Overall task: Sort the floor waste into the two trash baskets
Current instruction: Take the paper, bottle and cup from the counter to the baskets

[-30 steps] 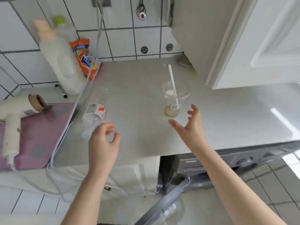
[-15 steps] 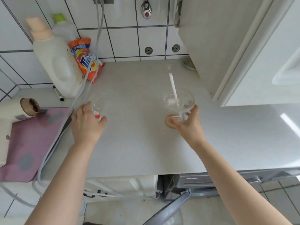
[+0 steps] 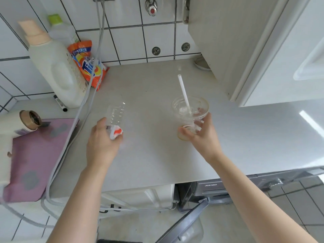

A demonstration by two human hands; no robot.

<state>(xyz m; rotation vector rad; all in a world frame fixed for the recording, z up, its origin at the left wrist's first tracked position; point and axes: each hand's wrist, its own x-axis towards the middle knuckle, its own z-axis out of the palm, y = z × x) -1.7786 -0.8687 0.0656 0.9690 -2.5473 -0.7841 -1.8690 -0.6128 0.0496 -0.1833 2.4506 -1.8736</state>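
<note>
While both arms reached out over the counter (image 3: 149, 155), each hand had already taken hold of one piece of waste. A second before, both hands were in the air with loose fingers and held nothing. Half a second before, they had just landed on the two things. Now the grip was firm on both.

The left hand (image 3: 100, 146) was curled round the label end of the clear plastic bottle (image 3: 114, 118). The bottle lay on its side and stuck out past the fingers, away from the person.

The right hand (image 3: 201, 135) was wrapped round the low part of the clear plastic cup (image 3: 190, 109). A white straw (image 3: 184, 93) stood up out of the cup and leaned away from the hand. The cup looked tipped a little toward the person, so it may have begun to lift, but that was hard to tell.

Past the left hand stood a big white jug (image 3: 56, 67) and an orange soap bag (image 3: 87, 65). Beside that hand's outer side lay a purple mat (image 3: 35, 155).

No trash basket showed anywhere near the hands. So the picking up looked done, and the carrying and dropping were yet to do. The cup seemed to have a bit of brown drink at the bottom, so it could spill if tipped.
</note>
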